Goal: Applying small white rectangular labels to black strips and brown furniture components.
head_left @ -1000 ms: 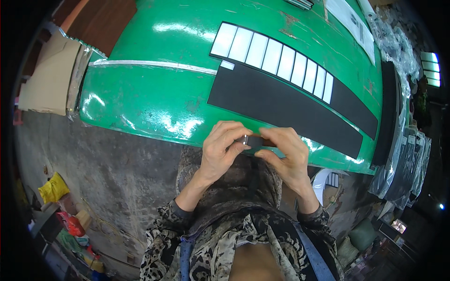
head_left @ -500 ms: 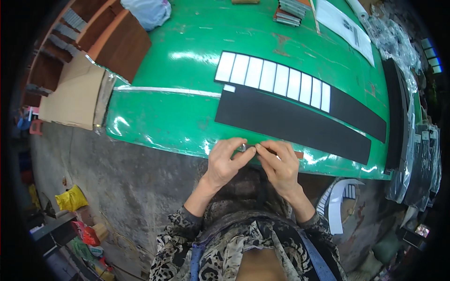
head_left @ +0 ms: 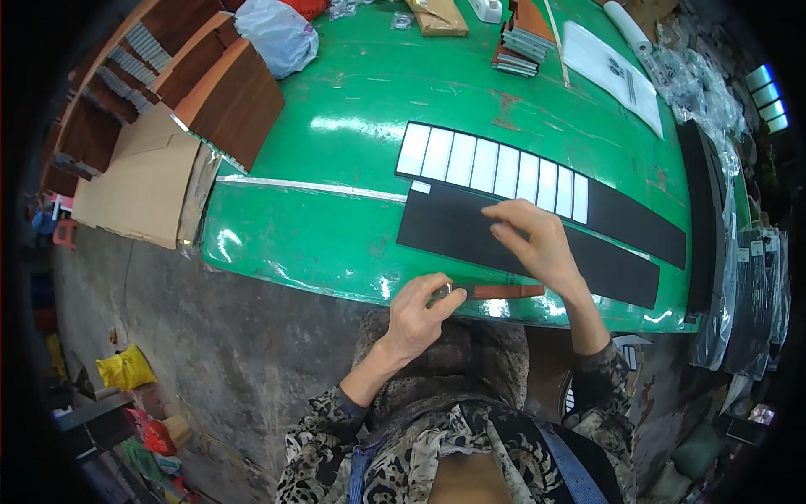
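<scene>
Near the table's front edge, my left hand (head_left: 417,315) is closed, thumb and forefinger pinching the end of a narrow reddish-brown piece (head_left: 508,291). A small shiny, silvery bit shows at the fingertips; its kind is too small to make out. The piece's dark end lies by the thumb and its length points right. My right hand (head_left: 537,239) is raised over a long black strip (head_left: 470,227), thumb and forefinger apart, nothing visible between them. A small white label (head_left: 421,186) sits at that strip's left end. Behind it lies a second black strip (head_left: 634,221) bearing a row of white labels (head_left: 485,161).
The green table (head_left: 353,239) carries brown panels (head_left: 231,101) and a white plastic bag (head_left: 277,38) at left. Farther back are a stack of brown pieces (head_left: 519,52) and a white printed bag (head_left: 613,80). Long black strips (head_left: 707,218) and clear wrap (head_left: 701,88) line the right.
My right hand has left the left fingertips and moved up and right over the black strip. My left hand stays near the table edge, still pinching the brown piece. The view has shifted slightly.
</scene>
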`<state>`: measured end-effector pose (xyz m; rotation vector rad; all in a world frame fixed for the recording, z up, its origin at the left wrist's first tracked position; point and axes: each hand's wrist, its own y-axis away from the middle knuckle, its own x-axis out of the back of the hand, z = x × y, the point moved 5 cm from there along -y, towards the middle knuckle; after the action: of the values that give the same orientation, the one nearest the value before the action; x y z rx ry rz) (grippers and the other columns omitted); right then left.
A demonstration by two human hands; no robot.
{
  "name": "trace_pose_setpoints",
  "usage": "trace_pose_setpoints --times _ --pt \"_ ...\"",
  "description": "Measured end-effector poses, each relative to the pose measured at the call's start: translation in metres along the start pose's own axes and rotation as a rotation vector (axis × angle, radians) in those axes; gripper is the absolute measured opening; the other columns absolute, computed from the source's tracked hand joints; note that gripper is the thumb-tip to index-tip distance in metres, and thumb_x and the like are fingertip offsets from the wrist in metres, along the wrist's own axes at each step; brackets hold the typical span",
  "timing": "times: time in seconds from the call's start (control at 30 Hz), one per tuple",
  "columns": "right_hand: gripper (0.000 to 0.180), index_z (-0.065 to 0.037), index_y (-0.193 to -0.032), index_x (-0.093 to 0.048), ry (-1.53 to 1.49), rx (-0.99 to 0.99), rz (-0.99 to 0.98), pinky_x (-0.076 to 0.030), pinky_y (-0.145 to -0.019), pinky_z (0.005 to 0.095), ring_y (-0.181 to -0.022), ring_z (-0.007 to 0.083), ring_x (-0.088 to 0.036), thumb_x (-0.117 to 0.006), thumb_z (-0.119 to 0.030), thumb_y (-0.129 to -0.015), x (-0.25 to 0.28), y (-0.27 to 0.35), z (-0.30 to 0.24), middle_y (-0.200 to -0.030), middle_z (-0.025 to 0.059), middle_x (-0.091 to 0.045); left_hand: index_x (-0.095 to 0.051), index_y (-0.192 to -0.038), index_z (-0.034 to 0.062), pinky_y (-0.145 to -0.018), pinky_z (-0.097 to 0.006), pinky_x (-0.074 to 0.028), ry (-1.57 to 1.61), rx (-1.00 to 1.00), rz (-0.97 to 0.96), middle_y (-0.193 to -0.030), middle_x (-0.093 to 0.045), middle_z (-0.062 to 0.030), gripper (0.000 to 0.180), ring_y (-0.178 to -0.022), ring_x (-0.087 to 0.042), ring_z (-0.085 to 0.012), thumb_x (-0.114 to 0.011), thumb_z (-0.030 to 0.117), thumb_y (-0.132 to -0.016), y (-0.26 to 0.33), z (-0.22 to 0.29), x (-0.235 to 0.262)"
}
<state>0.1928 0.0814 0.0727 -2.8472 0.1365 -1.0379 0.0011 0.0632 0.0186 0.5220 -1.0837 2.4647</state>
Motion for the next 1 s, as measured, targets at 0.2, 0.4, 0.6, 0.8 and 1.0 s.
trace_pose_setpoints --times 0.2,0.4,0.6,0.8,1.0 --pt "0.019 -0.003 -0.101 -0.067 0.043 0.042 -0.048 -0.050 -0.069 0.0295 -0.075 0.0189 -0.064 -0.064 -0.006 -0.083 -0.026 -0.010 0.027 -0.089 0.0096 -0.066 -0.067 -0.100 0.0066 -0.064 -0.034 -0.051 0.017 0.153 -0.058 -0.094 -0.058 -0.0151 0.037 -0.078 -0.061 -0.0289 -0.060 -0.009 -0.066 -0.005 -0.012 -0.003" --pt "0.016 -0.005 -0.096 -0.069 -0.045 -0.239 0.247 -0.050 -0.065 0.0293 -0.072 0.0189 -0.066 -0.065 -0.013 -0.083 0.038 0.037 0.076 -0.086 0.0105 -0.069 -0.067 -0.094 0.0019 -0.059 -0.033 -0.050 0.071 0.068 0.035 -0.094 -0.059 -0.0153 0.032 -0.076 -0.061 -0.0270 -0.060 -0.013 -0.066 -0.005 0.004 -0.003" --pt "0.014 -0.007 -0.091 -0.070 0.358 -0.443 0.291 -0.050 -0.069 0.0337 -0.075 0.0255 -0.064 -0.068 -0.014 -0.079 0.126 0.078 0.154 -0.082 0.0090 -0.065 -0.068 -0.093 0.0040 -0.060 -0.033 -0.050 0.137 -0.056 -0.101 -0.095 -0.058 -0.0142 0.032 -0.076 -0.061 -0.0277 -0.062 -0.010 -0.064 -0.005 0.018 -0.052" --pt "0.031 -0.015 -0.104 -0.067 0.469 -0.302 0.121 -0.050 -0.077 0.0362 -0.090 0.0237 -0.060 -0.073 -0.016 -0.074 0.135 0.076 0.165 -0.099 0.0048 -0.060 -0.057 -0.115 0.0046 -0.081 -0.041 -0.047 0.204 0.058 -0.293 -0.104 -0.060 -0.0160 0.044 -0.093 -0.059 -0.0337 -0.066 -0.003 -0.072 -0.013 0.014 -0.041" --pt "0.034 -0.017 -0.103 -0.068 0.515 -0.263 0.198 -0.049 -0.080 0.0362 -0.096 0.0230 -0.059 -0.076 -0.019 -0.071 0.138 0.087 0.173 -0.102 0.0010 -0.060 -0.056 -0.116 0.0033 -0.089 -0.041 -0.043 0.051 0.048 -0.325 -0.109 -0.061 -0.0144 0.032 -0.102 -0.057 -0.0325 -0.060 0.005 -0.084 -0.094 0.007 -0.065"
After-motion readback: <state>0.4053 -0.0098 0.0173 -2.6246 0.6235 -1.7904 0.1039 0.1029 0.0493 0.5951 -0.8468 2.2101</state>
